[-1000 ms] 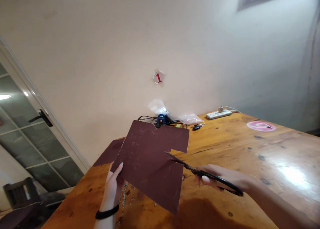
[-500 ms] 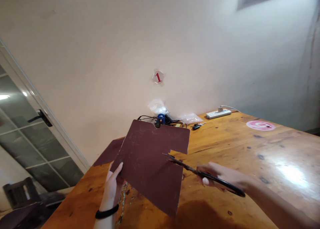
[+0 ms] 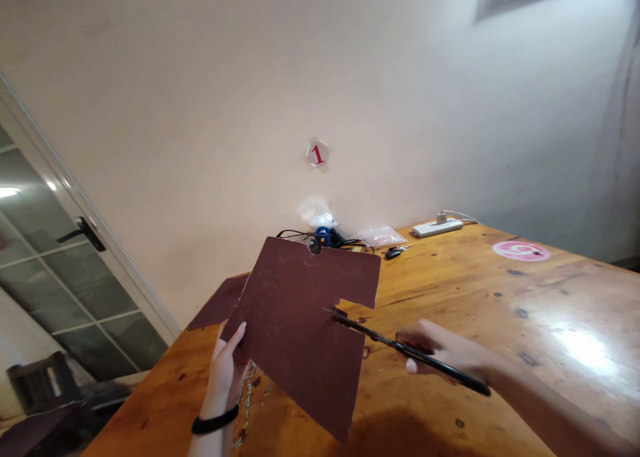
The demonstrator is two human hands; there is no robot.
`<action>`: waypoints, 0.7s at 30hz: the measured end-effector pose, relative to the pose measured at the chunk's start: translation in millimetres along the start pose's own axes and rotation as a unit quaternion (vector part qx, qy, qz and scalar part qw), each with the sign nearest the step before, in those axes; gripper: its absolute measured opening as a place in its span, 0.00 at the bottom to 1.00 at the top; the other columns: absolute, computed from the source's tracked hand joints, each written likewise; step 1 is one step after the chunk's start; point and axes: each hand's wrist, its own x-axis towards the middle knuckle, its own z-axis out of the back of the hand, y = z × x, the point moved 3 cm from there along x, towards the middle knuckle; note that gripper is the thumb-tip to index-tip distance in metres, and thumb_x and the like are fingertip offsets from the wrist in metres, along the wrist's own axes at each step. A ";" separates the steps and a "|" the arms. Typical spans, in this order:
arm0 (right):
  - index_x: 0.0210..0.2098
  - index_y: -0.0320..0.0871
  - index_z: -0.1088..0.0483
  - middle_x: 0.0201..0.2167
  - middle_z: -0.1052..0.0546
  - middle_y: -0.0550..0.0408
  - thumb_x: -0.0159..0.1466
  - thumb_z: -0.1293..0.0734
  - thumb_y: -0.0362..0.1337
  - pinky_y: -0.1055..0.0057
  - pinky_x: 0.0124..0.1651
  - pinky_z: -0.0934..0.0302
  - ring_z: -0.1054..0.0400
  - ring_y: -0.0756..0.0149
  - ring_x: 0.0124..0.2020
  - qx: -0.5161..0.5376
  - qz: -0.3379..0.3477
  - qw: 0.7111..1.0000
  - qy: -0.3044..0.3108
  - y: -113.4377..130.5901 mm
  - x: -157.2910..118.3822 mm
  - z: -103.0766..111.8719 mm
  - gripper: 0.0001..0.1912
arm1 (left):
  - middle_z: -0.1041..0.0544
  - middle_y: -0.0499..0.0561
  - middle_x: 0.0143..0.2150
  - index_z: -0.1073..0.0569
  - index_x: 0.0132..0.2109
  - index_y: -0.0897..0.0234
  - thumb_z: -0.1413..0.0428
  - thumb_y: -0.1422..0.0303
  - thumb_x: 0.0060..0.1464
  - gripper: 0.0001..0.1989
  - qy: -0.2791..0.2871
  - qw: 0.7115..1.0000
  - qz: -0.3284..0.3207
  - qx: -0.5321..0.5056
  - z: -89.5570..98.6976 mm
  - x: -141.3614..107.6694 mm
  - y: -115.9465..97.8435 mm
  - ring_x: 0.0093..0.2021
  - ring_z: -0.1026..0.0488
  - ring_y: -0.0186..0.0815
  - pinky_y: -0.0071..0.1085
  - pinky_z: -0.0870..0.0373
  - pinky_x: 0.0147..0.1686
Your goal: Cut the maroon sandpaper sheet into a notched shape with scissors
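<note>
Scissors have swung nearly edge-on since a second ago, their handles now a single dark bar where a loop showed, and the card's lowest corner has dipped a touch. Look at the blades: tips right at the inner end of the notch in the card's right edge, though whether they grip any card there I can't tell. Right hand is curled round the handles, thumb in sight, the fit of the fingers in the loops hidden. Left hand, a black band at its wrist, pinches the card's lower left edge, thumb on the face, fingers behind. So the card is up, tilted, over the middle of the wooden surface. Over by the surface's far left corner lies a second brown sheet. Along the far edge, left to right: a blue thing among black cables, a clear bag, keys just in front of that, then a power strip near the far right corner. And a pink disc sits close to the right edge.
</note>
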 end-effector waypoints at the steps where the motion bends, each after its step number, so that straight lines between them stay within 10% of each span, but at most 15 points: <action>1: 0.22 0.44 0.46 0.20 0.49 0.64 0.54 0.37 0.62 0.73 0.25 0.61 0.53 0.72 0.23 0.003 0.001 1.000 -0.002 -0.6 0.3 -0.2 0.28 | 0.19 0.45 0.36 0.23 0.41 0.60 0.31 0.72 0.36 0.21 0.000 1.000 0.000 -0.002 -0.1 -0.3 -0.2 0.32 0.23 0.33 0.24 0.25 0.30; 21: 0.40 0.41 0.37 0.33 0.36 0.52 0.59 0.49 0.69 0.68 0.33 0.44 0.44 0.63 0.31 -0.015 -0.008 0.999 0.036 -9.3 -4.6 -1.5 0.37 | 0.21 0.46 0.27 0.24 0.34 0.63 0.37 0.78 0.40 0.10 -0.042 0.999 0.007 -0.005 -5.7 -3.3 -7.4 0.29 0.23 0.34 0.23 0.27 0.28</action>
